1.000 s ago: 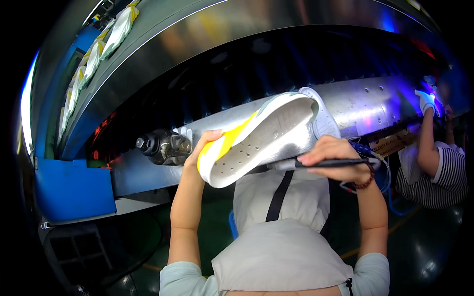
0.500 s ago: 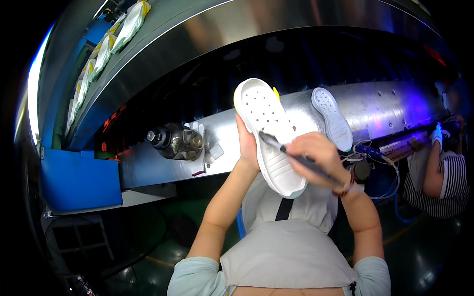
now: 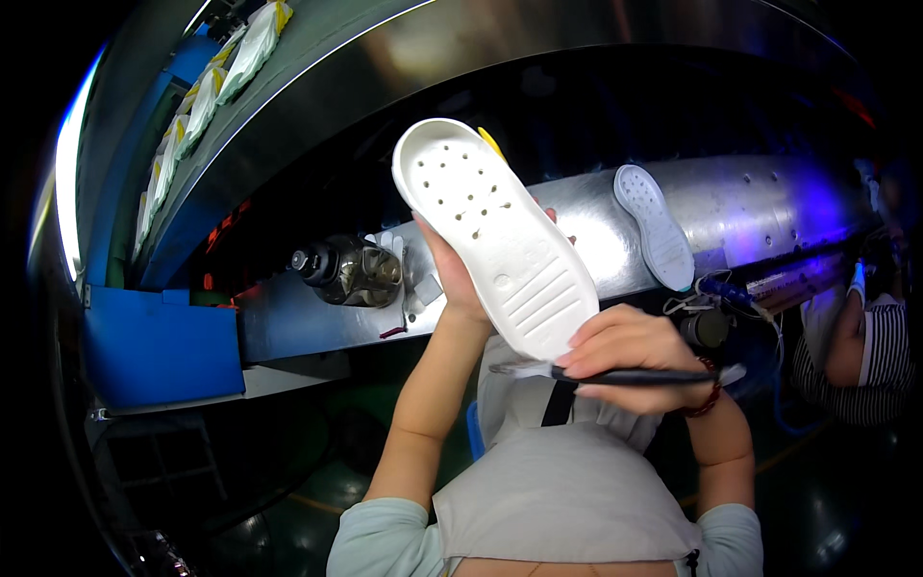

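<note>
My left hand is wrapped round the left edge and underside of a white shoe sole. Small holes dot the far half of the sole, ridges cross its near half, and a yellow piece shows at its far right edge. My right hand is closed round a slim black-handled tool, at the near end of the sole. The tool's thin pale tip points left, just below the sole's edge; blur hides its exact kind. Whether the tip touches the sole, I cannot tell.
Another pale sole lies on the metal bench. A dark bottle stands left on it, beside a small pale block. Cables and a round dark object are at right, near a person in striped clothing. A blue box stands left.
My left hand has brought the sole nearer, and its far end has swung left. My right hand has drawn the tool from the sole's middle to its near end.
</note>
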`<state>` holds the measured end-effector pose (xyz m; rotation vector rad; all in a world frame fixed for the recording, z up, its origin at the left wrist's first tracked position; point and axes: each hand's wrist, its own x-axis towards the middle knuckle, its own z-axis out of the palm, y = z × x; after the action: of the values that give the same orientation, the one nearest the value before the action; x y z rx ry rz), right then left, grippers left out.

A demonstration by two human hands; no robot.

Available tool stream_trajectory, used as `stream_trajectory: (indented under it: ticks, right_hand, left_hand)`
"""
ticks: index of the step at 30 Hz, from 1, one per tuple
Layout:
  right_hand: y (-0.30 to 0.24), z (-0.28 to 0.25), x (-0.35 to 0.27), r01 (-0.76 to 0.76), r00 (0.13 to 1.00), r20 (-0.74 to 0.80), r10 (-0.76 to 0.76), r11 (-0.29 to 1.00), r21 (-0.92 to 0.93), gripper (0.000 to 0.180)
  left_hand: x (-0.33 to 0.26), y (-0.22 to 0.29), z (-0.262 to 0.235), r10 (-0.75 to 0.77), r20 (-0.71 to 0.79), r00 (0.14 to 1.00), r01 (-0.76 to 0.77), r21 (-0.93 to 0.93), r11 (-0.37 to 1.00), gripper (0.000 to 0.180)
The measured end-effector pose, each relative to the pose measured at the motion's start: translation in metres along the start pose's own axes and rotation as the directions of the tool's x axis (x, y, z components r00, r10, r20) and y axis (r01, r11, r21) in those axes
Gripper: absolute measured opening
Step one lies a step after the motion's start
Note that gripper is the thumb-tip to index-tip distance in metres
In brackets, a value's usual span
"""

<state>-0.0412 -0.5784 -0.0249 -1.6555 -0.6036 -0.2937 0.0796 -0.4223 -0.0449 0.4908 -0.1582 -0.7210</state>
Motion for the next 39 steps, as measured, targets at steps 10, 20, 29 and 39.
stream_trajectory:
  ticks: [10, 20, 29, 39]
  right_hand:
    - [0.03, -0.018, -0.02, -0.18, 0.956, -0.082, 0.28, 0.788, 0.589, 0.017]
    - [0.011, 0.013, -0.009, -0.146, 0.874, -0.312, 0.373, 0.814, 0.562, 0.018]
    - [0.014, -0.01, -0.003, -0.165, 0.938, -0.234, 0.256, 0.923, 0.348, 0.02]
    - [0.02, -0.029, 0.002, -0.121, 0.986, -0.093, 0.136, 0.981, 0.153, 0.017]
  left_hand:
    - [0.009, 0.015, 0.017, 0.024, 0.004, 1.0, -0.024, 0.134, 0.991, 0.085]
    - [-0.02, -0.029, 0.032, 0.076, 0.141, 0.987, -0.078, 0.01, 0.997, 0.083]
    - [-0.019, -0.021, 0.007, 0.068, -0.087, 0.994, -0.061, 0.078, 0.995, 0.056]
    - [-0.001, -0.006, 0.015, -0.091, 0.15, 0.985, 0.107, -0.1, 0.989, 0.049]
